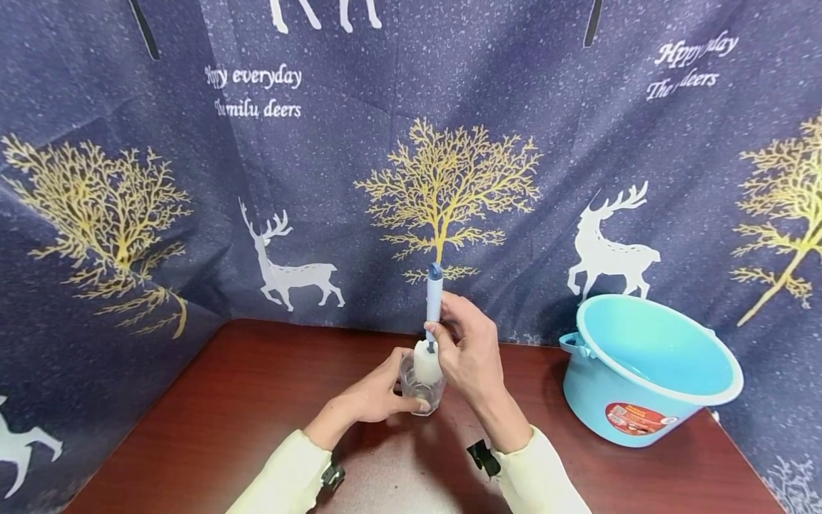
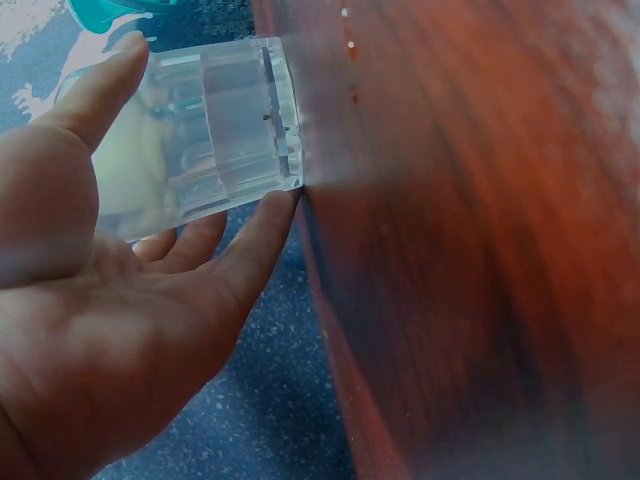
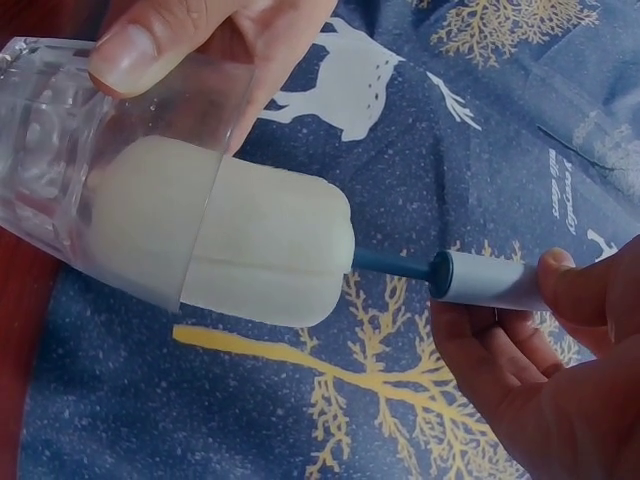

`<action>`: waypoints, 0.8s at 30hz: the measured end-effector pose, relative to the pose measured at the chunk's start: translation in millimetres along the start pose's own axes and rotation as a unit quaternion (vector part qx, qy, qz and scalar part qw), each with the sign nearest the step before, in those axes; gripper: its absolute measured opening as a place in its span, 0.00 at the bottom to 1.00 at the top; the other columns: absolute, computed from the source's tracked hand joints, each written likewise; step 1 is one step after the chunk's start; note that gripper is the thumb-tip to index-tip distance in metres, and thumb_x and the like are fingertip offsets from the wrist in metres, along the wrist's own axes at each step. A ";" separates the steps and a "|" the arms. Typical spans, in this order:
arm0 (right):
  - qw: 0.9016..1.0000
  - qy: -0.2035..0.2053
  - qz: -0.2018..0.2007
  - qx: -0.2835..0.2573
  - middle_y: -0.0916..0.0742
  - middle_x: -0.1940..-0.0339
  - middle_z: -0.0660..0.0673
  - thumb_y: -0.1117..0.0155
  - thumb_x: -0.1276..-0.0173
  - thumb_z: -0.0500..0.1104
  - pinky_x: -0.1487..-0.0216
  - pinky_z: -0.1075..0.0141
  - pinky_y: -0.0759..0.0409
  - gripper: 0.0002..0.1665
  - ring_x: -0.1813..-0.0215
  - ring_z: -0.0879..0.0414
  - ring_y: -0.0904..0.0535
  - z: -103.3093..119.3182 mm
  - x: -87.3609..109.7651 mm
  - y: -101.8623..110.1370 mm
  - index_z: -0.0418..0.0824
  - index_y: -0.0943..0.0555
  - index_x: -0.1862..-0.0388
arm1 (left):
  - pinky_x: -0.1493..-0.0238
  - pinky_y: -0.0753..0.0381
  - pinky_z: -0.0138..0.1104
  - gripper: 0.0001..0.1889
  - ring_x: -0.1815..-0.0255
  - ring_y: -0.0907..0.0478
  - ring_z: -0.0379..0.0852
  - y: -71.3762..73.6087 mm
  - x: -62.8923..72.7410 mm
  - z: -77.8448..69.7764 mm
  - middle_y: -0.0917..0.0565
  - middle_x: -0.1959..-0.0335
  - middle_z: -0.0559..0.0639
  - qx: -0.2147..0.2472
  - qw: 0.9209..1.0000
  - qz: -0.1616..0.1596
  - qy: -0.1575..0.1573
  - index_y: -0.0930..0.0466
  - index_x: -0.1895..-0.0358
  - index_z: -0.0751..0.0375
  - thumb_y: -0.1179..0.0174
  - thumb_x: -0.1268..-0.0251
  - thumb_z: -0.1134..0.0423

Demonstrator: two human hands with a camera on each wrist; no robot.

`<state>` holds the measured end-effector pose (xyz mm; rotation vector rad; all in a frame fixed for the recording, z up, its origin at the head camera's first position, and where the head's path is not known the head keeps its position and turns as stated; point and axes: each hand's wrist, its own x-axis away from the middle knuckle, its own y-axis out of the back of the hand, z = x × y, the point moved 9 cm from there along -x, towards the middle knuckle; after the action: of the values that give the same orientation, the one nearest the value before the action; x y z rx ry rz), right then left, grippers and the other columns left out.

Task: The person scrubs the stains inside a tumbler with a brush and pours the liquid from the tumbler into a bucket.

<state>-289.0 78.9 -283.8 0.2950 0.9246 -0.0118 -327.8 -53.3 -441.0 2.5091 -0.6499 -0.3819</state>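
My left hand grips a clear glass cup standing upright on the table, thumb on the near side and fingers around the far side. In my right hand is a bottle brush with a pale blue handle, pinched between thumb and fingers. Its white sponge head sits partly inside the cup, with the upper part above the rim. A dark blue neck joins sponge and handle in the right wrist view. The left wrist view shows the cup's thick base at the tabletop.
A light blue bucket with a red label stands on the right of the dark red wooden table. Behind the table hangs a navy cloth printed with deer and yellow trees. Small droplets dot the wood.
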 end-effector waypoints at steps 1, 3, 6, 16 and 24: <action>1.000 0.002 -0.001 0.002 0.11 0.56 0.39 0.28 0.39 0.19 0.54 0.60 0.10 0.28 0.55 0.48 0.10 0.2 0.2 0.2 0.37 0.14 0.42 | 0.33 0.21 0.49 0.42 0.32 0.25 0.54 -0.1 0.1 0.5 0.28 0.33 0.60 0.001 1.000 0.000 0.001 0.41 0.29 0.66 0.23 0.36 0.58; 1.000 0.007 -0.004 0.011 0.12 0.57 0.39 0.27 0.40 0.20 0.55 0.61 0.10 0.28 0.55 0.49 0.11 0.2 0.7 0.7 0.38 0.13 0.41 | 0.34 0.21 0.48 0.42 0.33 0.25 0.54 -0.4 0.1 1.6 0.28 0.33 0.60 -0.002 1.000 0.001 0.002 0.41 0.29 0.67 0.23 0.36 0.57; 0.999 0.012 -0.005 0.029 0.13 0.59 0.41 0.26 0.40 0.21 0.57 0.62 0.10 0.30 0.57 0.51 0.12 0.2 0.9 1.3 0.40 0.13 0.40 | 0.34 0.20 0.46 0.42 0.33 0.25 0.52 -0.5 -0.3 4.1 0.28 0.34 0.59 -0.008 1.000 0.001 0.007 0.41 0.28 0.66 0.23 0.36 0.56; 0.998 0.010 -0.005 0.056 0.13 0.61 0.42 0.26 0.38 0.23 0.60 0.61 0.11 0.27 0.58 0.53 0.14 0.3 0.9 2.9 0.41 0.13 0.42 | 0.35 0.20 0.45 0.43 0.34 0.25 0.50 0.4 -0.5 5.9 0.28 0.33 0.59 -0.004 1.000 0.000 0.009 0.41 0.28 0.65 0.22 0.36 0.55; 0.999 0.000 -0.005 0.041 0.11 0.58 0.42 0.27 0.38 0.22 0.59 0.61 0.10 0.28 0.58 0.53 0.12 1.0 0.5 3.6 0.41 0.13 0.40 | 0.35 0.20 0.45 0.43 0.33 0.25 0.50 0.1 -0.8 5.8 0.29 0.33 0.59 -0.002 1.000 0.002 0.012 0.42 0.28 0.65 0.23 0.36 0.56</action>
<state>-287.5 82.2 -282.7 0.3677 0.9263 -0.0588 -330.7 -55.4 -445.6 2.5048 -0.6440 -0.3504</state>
